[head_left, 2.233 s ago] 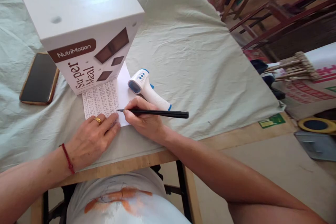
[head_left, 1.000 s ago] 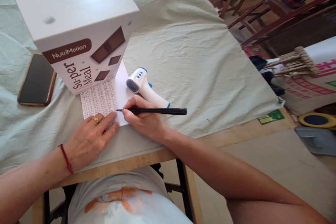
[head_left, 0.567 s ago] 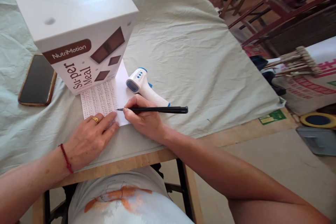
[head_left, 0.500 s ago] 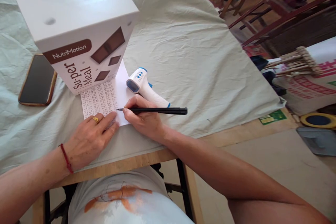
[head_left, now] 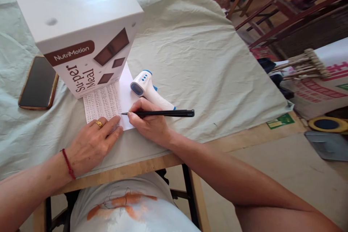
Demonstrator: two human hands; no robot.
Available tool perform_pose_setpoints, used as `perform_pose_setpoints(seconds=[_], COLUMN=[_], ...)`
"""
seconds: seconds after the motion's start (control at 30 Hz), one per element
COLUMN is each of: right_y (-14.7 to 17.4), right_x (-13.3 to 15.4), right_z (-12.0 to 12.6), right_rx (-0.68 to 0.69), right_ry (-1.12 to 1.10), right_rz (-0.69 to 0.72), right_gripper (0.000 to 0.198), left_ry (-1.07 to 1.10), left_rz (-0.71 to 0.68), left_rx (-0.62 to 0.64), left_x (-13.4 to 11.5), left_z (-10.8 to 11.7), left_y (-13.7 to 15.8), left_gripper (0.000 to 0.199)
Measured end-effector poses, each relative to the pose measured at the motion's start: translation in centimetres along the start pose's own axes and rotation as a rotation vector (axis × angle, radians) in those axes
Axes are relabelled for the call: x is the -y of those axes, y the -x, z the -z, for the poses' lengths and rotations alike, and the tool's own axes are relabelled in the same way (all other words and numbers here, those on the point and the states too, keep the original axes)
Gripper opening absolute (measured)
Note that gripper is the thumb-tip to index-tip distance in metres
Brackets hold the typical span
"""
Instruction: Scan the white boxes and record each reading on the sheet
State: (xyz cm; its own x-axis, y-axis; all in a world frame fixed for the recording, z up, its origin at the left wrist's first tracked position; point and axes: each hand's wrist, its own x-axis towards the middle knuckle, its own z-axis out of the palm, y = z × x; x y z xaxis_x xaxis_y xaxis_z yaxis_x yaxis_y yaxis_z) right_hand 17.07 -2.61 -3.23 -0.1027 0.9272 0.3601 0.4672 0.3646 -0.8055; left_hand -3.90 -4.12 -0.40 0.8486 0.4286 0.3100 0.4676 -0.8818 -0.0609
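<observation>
My right hand [head_left: 149, 125] is closed around a black pen [head_left: 168, 113], its tip touching or just above a sheet of paper [head_left: 103, 103]. Dense rows of handwriting cover the left part of the sheet, and its right part is blank. My left hand [head_left: 95, 141], wearing a gold ring and a red string bracelet, lies flat with outstretched fingers on the sheet's lower edge. A white box [head_left: 87, 50] with brown print stands over the far part of the paper and hides it. Beside my right hand lies a white and blue infrared thermometer [head_left: 152, 90].
A phone [head_left: 38, 83] in a brown case lies left of the box. Pale green cloth [head_left: 187, 65] covers the table, whose wooden edge [head_left: 119, 174] runs close to my body. Wooden chairs, a printed sack [head_left: 312, 94] and a yellow round object [head_left: 328, 124] are off to the right.
Both hands keep almost the same pose, with the pen at nearly the same place on the paper. The view has shifted very slightly.
</observation>
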Motion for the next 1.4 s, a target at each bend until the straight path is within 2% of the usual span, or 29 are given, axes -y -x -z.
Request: perform_pose_setpoints(seconds=[0.17, 0.37, 0.83, 0.93, 1.0, 1.1, 1.17, 1.27, 1.3, 1.37, 1.4], right_y=[0.0, -0.1, 0.0, 0.0, -0.2, -0.6, -0.9, -1.0, -1.0, -0.9, -0.8], right_x=[0.0, -0.1, -0.2, -0.1, -0.1, -0.7, -1.3, -2.1, -2.2, -2.2, -2.1], right_z=[0.0, 0.0, 0.0, 0.2, 0.5, 1.4, 2.0, 2.6, 2.7, 2.6, 2.4], right_rx=[-0.022, -0.060, -0.034, -0.046, -0.038, 0.037, 0.093, 0.134, 0.146, 0.176, 0.188], right_ry=[-0.008, -0.001, 0.004, 0.028, 0.066, 0.163, 0.251, 0.405, 0.457, 0.554, 0.590], right_rz=[0.005, -0.026, -0.027, 0.001, 0.068, 0.257, 0.354, 0.386, 0.386, 0.394, 0.401], right_gripper=[0.013, 0.013, 0.013, 0.013, 0.011, 0.013, 0.023, 0.036, 0.038, 0.040, 0.041], left_ry=[0.012, 0.006, 0.005, 0.013, 0.057, 0.266, 0.357, 0.305, 0.309, 0.354, 0.398], left_rz=[0.002, -0.004, 0.002, 0.000, -0.002, 0.100, 0.261, 0.535, 0.603, 0.644, 0.654], left_rx=[-0.015, 0.024, 0.025, 0.018, -0.008, -0.140, -0.335, -0.681, -0.754, -0.800, -0.746], left_x=[0.0, 0.2, 0.1, 0.2, 0.3, 0.7, 1.4, 3.4, 4.3, 6.4, 7.4], left_z=[0.0, 0.1, 0.0, 0.0, -0.1, 0.2, 0.6, 1.0, 0.9, 0.2, -0.3], left_y=[0.0, 0.1, 0.1, 0.1, 0.1, -0.2, -0.3, -0.1, 0.1, 0.6, 0.8], left_gripper=[0.030, 0.031, 0.030, 0.029, 0.025, 0.013, 0.003, 0.021, 0.027, 0.044, 0.054])
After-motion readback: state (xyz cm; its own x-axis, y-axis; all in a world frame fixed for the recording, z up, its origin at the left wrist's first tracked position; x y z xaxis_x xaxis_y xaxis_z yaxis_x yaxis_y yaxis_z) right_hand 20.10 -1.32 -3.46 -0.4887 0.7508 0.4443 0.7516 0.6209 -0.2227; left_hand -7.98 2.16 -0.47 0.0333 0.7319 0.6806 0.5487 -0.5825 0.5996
